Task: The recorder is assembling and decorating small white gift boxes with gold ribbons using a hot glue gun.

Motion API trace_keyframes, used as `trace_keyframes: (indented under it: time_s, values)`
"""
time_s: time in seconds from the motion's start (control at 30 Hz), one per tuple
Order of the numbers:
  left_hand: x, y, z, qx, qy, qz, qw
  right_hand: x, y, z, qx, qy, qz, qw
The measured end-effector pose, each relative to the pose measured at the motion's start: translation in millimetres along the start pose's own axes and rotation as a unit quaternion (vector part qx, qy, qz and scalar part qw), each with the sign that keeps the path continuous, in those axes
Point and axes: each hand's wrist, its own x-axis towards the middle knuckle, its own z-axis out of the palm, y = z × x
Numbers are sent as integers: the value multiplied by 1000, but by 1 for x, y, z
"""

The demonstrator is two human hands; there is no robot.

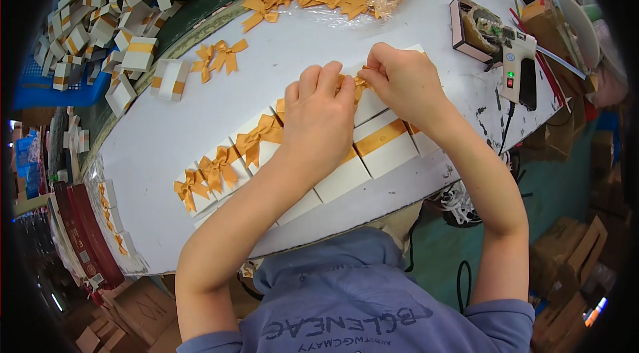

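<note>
White boxes, gold bow between hands
Boxes abut on the worktop, probably for steadiness; the left hand curls over them, its hold hidden; the right hand pinches the bow, fingertips closed, presumably for precision.

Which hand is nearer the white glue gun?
Right. The right hand is left of the white glue gun; the left hand is farther left, beyond the right one.
</note>
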Motion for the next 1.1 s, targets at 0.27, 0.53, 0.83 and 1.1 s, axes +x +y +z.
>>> trace_keyframes:
  time_s: [0.27, 0.53, 0.83, 1.1]
  values:
    - [-3, -4, 6, -44, -14, 3, 999, 50, -23, -8, 52, 58, -28, 997]
    - [-19, -17, -17, -147, 2, -17, 989, 127, -98, 97, -58, -65, -100, 991]
    - [-31, -107, -57, 31, 160, -90, 983, 118, -98, 86, 205, -261, 95, 938]
    - [-2, -76, -50, -560, 205, -273, 755, 42, -88, 7, 469, -99, 145, 865]
